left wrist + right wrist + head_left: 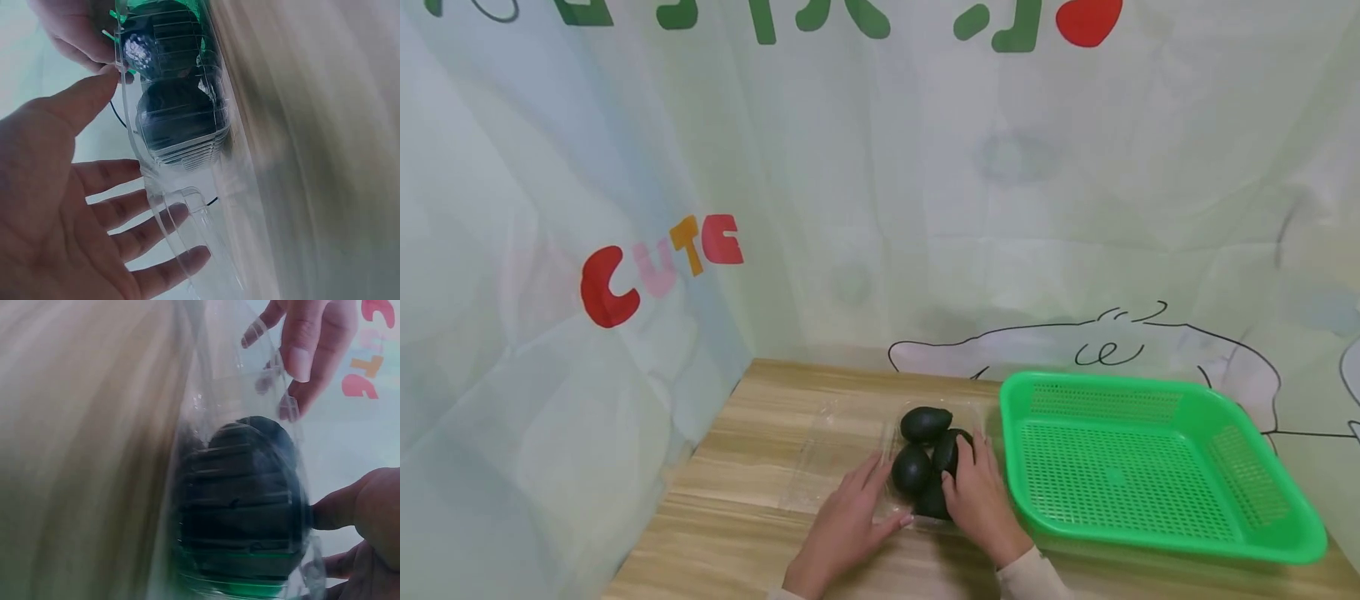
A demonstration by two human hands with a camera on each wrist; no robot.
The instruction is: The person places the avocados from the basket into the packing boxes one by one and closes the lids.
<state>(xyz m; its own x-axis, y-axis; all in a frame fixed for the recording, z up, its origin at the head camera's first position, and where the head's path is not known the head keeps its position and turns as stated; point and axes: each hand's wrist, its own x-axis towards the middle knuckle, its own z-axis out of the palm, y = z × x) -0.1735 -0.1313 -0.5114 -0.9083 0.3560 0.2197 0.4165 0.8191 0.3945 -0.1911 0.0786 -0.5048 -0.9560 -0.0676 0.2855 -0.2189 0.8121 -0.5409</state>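
Note:
Several dark avocados (925, 425) sit in a clear plastic clamshell box (187, 153), whose lid (842, 450) lies folded out to the left on the table. My left hand (847, 518) touches the box's left side with spread, fairly straight fingers, its thumb along the near edge. On the right side my right hand (979, 500) rests over the box, thumb and index finger touching an avocado (946, 451) and the other fingers along the right rim. The nearest avocado (931, 500) is partly hidden by the right hand. Through the ribbed wall in the right wrist view, an avocado (240, 506) shows dark.
A green perforated plastic basket (1150, 537) stands just right of the box. The wood-grain table (722, 483) ends at a printed fabric curtain (880, 183) behind and on the left.

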